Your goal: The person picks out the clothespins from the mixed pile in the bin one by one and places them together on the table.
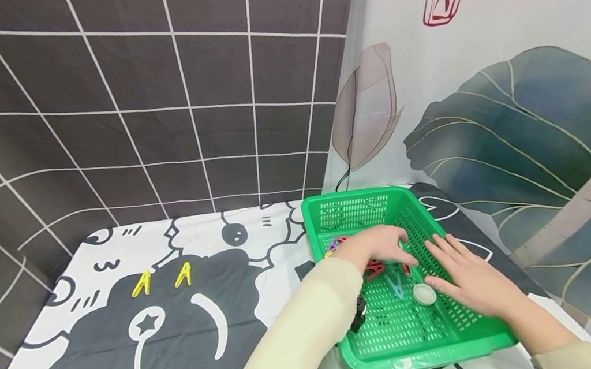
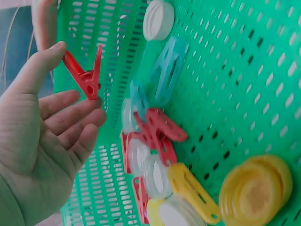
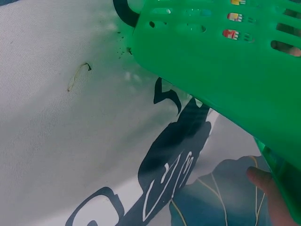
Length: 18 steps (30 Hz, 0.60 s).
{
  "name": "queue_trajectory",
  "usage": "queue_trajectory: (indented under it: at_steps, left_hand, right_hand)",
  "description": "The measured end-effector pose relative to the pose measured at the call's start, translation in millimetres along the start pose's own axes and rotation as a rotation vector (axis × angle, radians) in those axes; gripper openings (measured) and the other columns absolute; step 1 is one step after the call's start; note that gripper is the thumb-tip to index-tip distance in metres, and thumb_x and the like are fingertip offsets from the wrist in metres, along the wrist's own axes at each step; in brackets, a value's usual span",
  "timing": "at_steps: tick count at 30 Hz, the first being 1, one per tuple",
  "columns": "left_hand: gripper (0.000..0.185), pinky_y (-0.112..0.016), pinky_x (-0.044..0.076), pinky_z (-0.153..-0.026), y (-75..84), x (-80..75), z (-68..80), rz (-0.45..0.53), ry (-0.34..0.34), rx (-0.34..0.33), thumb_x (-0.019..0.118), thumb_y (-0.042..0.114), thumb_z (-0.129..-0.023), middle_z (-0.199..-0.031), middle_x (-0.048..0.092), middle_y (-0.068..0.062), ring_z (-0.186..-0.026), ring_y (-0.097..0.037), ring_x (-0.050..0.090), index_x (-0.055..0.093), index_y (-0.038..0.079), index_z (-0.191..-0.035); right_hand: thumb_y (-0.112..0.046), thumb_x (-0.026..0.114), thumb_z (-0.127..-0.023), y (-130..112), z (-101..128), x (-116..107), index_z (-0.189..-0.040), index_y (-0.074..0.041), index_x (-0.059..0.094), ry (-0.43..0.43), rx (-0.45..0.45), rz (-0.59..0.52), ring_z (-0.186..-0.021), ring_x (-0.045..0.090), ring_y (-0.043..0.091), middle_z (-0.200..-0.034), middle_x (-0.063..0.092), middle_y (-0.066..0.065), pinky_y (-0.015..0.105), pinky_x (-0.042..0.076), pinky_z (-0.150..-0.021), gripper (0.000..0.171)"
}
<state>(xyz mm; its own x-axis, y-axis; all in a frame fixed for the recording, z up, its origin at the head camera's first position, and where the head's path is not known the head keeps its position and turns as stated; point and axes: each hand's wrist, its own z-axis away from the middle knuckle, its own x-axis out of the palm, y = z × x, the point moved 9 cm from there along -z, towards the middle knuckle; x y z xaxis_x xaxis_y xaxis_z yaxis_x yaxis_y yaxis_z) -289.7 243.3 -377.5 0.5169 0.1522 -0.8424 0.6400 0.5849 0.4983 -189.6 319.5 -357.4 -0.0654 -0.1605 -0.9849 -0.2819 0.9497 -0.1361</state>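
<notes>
Over the green basket (image 1: 375, 367), my left hand (image 1: 380, 242) pinches a red clothespin (image 2: 87, 77) between thumb and fingertips. My right hand (image 1: 472, 279) lies with straight fingers on the basket's right side. Below the left hand, in its wrist view, are two light blue clothespins (image 2: 171, 70), more red clothespins (image 2: 160, 132), a yellow clothespin (image 2: 192, 190) and several clear round caps (image 2: 156, 176). A white cap (image 1: 424, 294) lies between the hands, on the basket floor. On the cloth at the left, two yellow clothespins (image 1: 183, 274) sit apart.
A yellow round lid (image 2: 254, 193) and a black object (image 1: 358, 314) are in the basket near its left side. The patterned cloth (image 1: 282, 284) covers the surface. A dark grid curtain (image 1: 216, 98) hangs behind, beside a leaf-printed one (image 1: 520, 132).
</notes>
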Motion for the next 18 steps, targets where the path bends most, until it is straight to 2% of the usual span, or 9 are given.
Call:
queue_trajectory:
  at_steps: [4, 9, 15, 18]
  left_hand:
    - [0.059, -0.023, 0.044, -0.085, -3.8, -9.1, 4.0, 0.056, 0.037, 0.022, 0.064, 0.051, -0.083, -0.118, 0.059, 0.010, -0.102, -0.003, 0.055, 0.051, 0.019, -0.131]
    - [0.058, -0.021, 0.045, -0.078, -0.9, -16.9, 7.3, 0.136, 0.065, 0.048, 0.065, 0.051, -0.082, -0.111, 0.061, 0.011, -0.092, -0.001, 0.055, 0.052, 0.020, -0.129]
    - [0.055, -0.020, 0.044, -0.079, 13.1, -28.7, 10.0, 0.179, 0.115, 0.103, 0.064, 0.050, -0.083, -0.108, 0.061, 0.013, -0.097, -0.001, 0.055, 0.053, 0.020, -0.128]
    - [0.053, -0.019, 0.045, -0.080, 18.9, -35.8, 12.5, 0.232, 0.150, 0.119, 0.064, 0.048, -0.084, -0.108, 0.061, 0.014, -0.098, 0.000, 0.056, 0.053, 0.021, -0.128]
  right_hand:
    - [-0.045, 0.052, -0.093, 0.1, 0.3, -1.8, -0.144, 0.000, 0.031, 0.009, 0.002, 0.011, -0.141, 0.006, 0.034, -0.149, 0.024, 0.023, 0.063, 0.028, -0.096, 0.071]
    - [-0.045, 0.052, -0.093, -0.4, 1.0, -1.5, -0.145, -0.001, 0.031, 0.009, 0.001, 0.003, -0.141, 0.005, 0.033, -0.149, 0.024, 0.023, 0.063, 0.027, -0.098, 0.071]
    - [-0.044, 0.052, -0.093, -1.0, 1.1, -1.1, -0.146, -0.002, 0.029, 0.010, -0.001, -0.007, -0.141, 0.005, 0.033, -0.149, 0.024, 0.023, 0.064, 0.027, -0.097, 0.070]
    - [-0.044, 0.052, -0.094, -1.2, 1.1, -0.8, -0.145, 0.000, 0.030, 0.001, 0.004, -0.008, -0.141, 0.004, 0.034, -0.149, 0.024, 0.024, 0.064, 0.026, -0.096, 0.071]
